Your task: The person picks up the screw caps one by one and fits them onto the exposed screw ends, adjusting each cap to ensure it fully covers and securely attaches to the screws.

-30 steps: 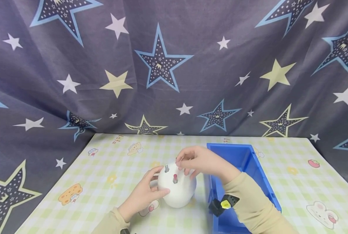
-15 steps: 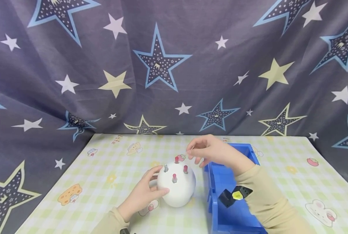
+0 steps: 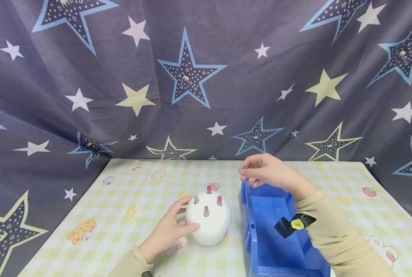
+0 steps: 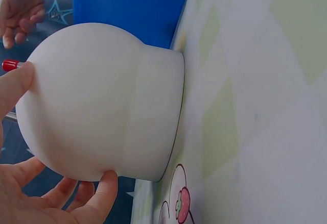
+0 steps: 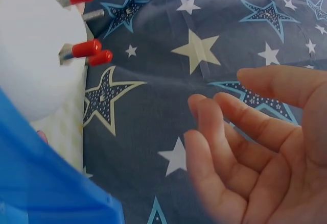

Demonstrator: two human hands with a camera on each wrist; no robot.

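A white, round-topped body (image 3: 211,229) stands on the table, narrowing to a short cylindrical base in the left wrist view. Metal threaded posts stick up from its top; three carry red caps (image 5: 87,48), while one post (image 3: 196,199) is bare. My left hand (image 3: 168,232) holds the white body from the left, thumb on the near side and fingers round the far side. Over the far end of the blue bin is my right hand (image 3: 268,171), away from the posts. Its fingers are loosely bent, and its palm (image 5: 265,183) shows with nothing in it.
The blue plastic bin (image 3: 278,246) stands just right of the white body, its raised side wall between them. A checked, cartoon-printed cloth (image 3: 123,207) covers the table. A dark curtain (image 3: 226,96) with stars hangs behind the table's far edge.
My right hand has drawn back from the posts, moving right and over the bin, which uncovers two red-capped posts. My left hand stays on the white body.
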